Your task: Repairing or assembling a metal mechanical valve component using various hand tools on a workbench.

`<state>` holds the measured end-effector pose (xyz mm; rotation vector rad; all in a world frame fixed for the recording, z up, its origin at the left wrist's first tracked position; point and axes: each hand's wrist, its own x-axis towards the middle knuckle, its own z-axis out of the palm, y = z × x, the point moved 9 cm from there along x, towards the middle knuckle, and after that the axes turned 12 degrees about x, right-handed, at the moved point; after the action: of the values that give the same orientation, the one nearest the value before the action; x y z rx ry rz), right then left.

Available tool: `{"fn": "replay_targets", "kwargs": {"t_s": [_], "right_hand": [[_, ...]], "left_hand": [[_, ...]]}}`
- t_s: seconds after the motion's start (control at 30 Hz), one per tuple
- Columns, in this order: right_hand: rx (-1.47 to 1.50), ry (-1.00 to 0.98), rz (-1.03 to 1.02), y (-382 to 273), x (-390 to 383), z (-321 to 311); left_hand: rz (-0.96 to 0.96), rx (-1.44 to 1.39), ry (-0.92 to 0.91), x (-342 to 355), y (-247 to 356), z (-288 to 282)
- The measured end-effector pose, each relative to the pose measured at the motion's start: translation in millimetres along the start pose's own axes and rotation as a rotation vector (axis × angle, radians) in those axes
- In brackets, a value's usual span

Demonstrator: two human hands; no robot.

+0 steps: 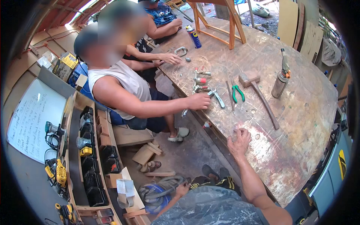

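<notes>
My right hand rests on the near edge of the scuffed wooden tabletop, fingers bent and apart, holding nothing. Low beside my dark shorts hangs my left hand; its fingers are too small and partly hidden to read. Beyond my right hand lie a wooden-handled hammer, green-handled pliers, a slim dark metal rod and a small silver hand tool. Metal fittings with red parts lie farther off. A co-worker's hand rests at the table's left edge.
A gas torch stands at the right; a blue spray can and a wooden frame stand at the back. Other people are along the left side. Shelves with black cases, wood offcuts and a coiled hose are lower left.
</notes>
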<state>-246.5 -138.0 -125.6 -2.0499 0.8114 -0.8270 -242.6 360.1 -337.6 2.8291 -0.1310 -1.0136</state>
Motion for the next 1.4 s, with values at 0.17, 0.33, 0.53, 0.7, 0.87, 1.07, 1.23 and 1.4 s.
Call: {"fn": "replay_targets", "kwargs": {"t_s": [0.17,0.33,0.53,0.7,0.87,1.07,1.23,1.4], "right_hand": [[-0.01,0.013,0.006,2,2,0],[-0.015,0.001,0.023,6,2,2],[0.01,0.035,-0.017,4,1,-1],[-0.007,0.021,-0.039,1,1,2],[-0.037,0.022,-0.019,3,1,3],[-0.047,0.012,-0.036,0,2,3],[-0.03,0.019,-0.067,-7,-1,1],[-0.053,0.033,-0.056,-8,-1,0]], "left_hand": [[0.043,0.02,0.067,7,-2,-4],[0.041,0.024,-0.022,10,-1,6],[0.037,0.005,0.092,3,18,-5],[0.048,-0.021,0.061,9,24,-1],[0.044,-0.006,0.149,2,22,-6],[0.009,-0.039,0.087,-5,26,-13],[-0.077,-0.05,0.024,-4,11,-6],[-0.042,-0.056,0.069,3,0,-1]]}}
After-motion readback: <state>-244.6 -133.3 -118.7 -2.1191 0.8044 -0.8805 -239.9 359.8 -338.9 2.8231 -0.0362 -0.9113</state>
